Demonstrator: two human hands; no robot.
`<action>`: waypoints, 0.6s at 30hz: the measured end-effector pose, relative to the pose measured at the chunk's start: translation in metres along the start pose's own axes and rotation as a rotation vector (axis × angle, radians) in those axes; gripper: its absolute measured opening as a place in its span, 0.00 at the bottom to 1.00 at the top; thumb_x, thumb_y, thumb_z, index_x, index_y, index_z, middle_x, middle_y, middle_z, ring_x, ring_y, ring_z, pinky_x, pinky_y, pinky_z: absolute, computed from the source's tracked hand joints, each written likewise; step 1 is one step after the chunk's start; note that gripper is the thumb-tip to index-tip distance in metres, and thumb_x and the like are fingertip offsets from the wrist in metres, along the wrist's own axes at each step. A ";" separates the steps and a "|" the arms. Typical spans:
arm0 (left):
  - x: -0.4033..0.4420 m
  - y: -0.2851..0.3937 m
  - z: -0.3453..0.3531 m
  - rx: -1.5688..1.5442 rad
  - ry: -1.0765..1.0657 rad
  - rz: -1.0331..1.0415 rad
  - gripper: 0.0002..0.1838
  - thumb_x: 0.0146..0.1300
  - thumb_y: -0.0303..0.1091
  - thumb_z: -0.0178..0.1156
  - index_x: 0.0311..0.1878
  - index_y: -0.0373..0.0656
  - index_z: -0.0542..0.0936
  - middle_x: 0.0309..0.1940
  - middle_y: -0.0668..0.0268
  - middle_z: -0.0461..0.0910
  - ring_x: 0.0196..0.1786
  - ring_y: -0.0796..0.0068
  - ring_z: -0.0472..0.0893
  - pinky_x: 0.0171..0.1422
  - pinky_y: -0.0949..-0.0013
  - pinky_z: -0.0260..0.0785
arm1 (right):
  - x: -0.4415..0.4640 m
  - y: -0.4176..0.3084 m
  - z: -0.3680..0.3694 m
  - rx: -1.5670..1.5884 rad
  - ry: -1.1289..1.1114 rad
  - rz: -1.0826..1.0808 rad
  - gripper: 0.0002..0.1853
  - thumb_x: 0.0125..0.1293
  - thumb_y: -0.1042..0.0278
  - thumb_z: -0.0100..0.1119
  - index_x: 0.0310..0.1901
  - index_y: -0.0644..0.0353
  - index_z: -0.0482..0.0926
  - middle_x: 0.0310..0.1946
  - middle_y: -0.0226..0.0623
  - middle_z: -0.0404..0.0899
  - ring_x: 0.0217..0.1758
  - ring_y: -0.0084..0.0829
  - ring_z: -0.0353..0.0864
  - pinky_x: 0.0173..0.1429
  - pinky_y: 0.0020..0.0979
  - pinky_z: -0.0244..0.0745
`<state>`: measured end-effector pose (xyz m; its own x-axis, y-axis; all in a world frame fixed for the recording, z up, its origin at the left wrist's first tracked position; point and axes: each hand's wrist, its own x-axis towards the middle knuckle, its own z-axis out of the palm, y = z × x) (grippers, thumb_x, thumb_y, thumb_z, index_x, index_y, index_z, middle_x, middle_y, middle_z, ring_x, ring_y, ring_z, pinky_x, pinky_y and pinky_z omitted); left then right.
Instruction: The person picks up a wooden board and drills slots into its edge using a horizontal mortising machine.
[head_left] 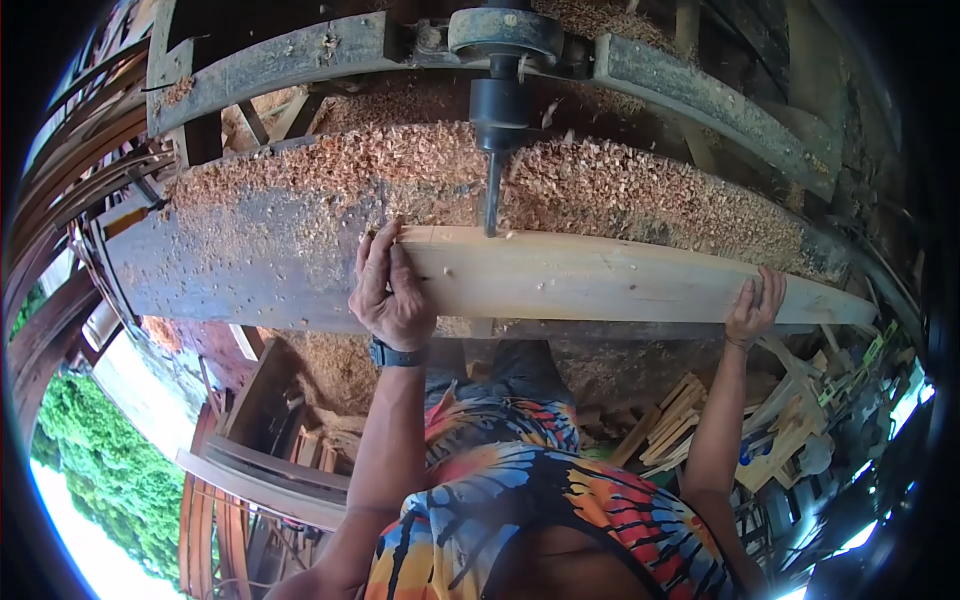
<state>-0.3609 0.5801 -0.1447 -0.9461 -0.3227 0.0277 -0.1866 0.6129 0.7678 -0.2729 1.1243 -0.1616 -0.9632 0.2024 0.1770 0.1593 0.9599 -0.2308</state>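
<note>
A long pale wooden board (600,280) lies flat on the worktable (250,270). My left hand (391,290) grips the board's left end, its fingers bent over the far edge. Farther right, my right hand (756,308) holds the near part of the board, fingers over its top. Between the hands, nearer the left one, a drill bit (493,195) points down from a black chuck (499,105) and meets the board's far edge. Whether the bit is turning cannot be made out. A few chips sit on the board.
Heaped wood shavings (640,190) cover the back of the worktable. A grey wooden rail (270,75) runs behind the chuck. Scrap wood pieces (680,420) are piled below right, and long planks (90,190) lean at far left.
</note>
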 end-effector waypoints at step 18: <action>0.022 0.007 0.009 0.045 0.038 0.049 0.14 0.75 0.23 0.60 0.58 0.35 0.89 0.48 0.56 0.93 0.51 0.59 0.93 0.77 0.48 0.72 | 0.013 -0.006 0.002 0.006 0.008 0.018 0.20 0.74 0.60 0.61 0.59 0.65 0.83 0.60 0.49 0.83 0.71 0.59 0.74 0.81 0.60 0.62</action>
<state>-0.3858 0.5836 -0.1448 -0.9439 -0.3180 0.0892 -0.1528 0.6598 0.7357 -0.2867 1.1202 -0.1602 -0.9584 0.2211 0.1804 0.1751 0.9549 -0.2400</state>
